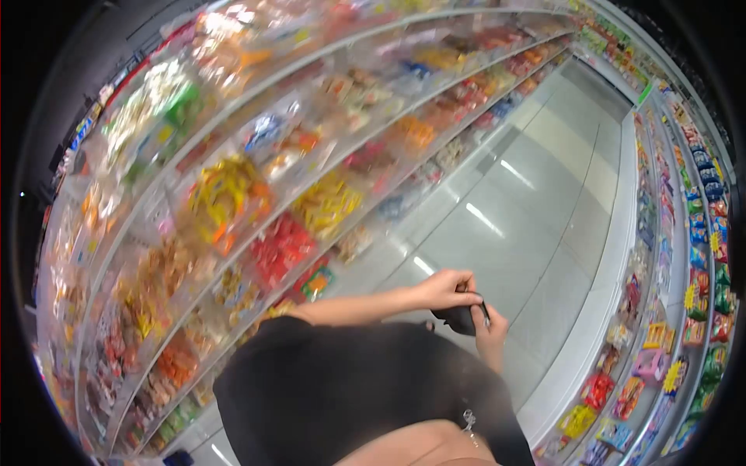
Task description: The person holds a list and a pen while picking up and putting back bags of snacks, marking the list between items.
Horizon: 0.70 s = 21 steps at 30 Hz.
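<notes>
Both of my hands are close together in front of my body, above the tiled floor. My left hand (pixel 452 289) has its fingers curled at the top of a small black object (pixel 460 317). Lower and to the right, my right hand (pixel 491 325) is closed around the other side of this dark object, near a thin shiny edge. What the object is I cannot make out. A black garment covers my torso and upper arm.
Shelves of bagged, colourful sweets (pixel 284 248) curve along the left side. More shelves with packaged snacks (pixel 598 388) line the right. Between them runs a grey tiled aisle floor (pixel 536 194) with light reflections.
</notes>
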Each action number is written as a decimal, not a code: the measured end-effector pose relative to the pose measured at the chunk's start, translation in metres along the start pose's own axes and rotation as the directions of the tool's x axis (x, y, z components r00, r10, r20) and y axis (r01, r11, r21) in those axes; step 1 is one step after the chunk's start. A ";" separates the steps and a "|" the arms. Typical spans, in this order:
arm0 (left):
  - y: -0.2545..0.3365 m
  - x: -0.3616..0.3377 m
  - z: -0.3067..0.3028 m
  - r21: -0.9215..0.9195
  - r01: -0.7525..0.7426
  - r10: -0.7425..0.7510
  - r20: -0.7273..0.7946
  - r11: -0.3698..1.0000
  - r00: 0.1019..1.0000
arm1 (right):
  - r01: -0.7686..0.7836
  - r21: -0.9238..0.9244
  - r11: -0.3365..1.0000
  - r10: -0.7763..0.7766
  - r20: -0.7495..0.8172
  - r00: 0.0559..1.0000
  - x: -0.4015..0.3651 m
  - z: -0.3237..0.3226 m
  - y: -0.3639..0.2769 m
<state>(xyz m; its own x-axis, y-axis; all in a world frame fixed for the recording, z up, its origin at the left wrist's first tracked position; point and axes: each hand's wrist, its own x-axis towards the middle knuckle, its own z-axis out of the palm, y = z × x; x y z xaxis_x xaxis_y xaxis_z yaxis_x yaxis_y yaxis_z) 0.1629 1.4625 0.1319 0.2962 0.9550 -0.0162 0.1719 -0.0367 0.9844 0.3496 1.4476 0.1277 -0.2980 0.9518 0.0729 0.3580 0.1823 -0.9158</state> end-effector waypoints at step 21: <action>-0.063 0.438 -0.136 -0.057 0.099 -0.112 -0.341 0.993 0.933 | -0.162 -0.327 0.931 0.120 -0.146 0.982 0.393 -0.158 0.073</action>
<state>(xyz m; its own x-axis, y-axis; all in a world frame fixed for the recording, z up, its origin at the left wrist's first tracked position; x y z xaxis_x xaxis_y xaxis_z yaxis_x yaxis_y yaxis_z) 0.1542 1.9230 0.0862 -0.0633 0.9958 -0.0661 0.1467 0.0748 0.9863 0.3982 1.8741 0.1514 -0.1203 0.9925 0.0195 0.6713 0.0958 -0.7349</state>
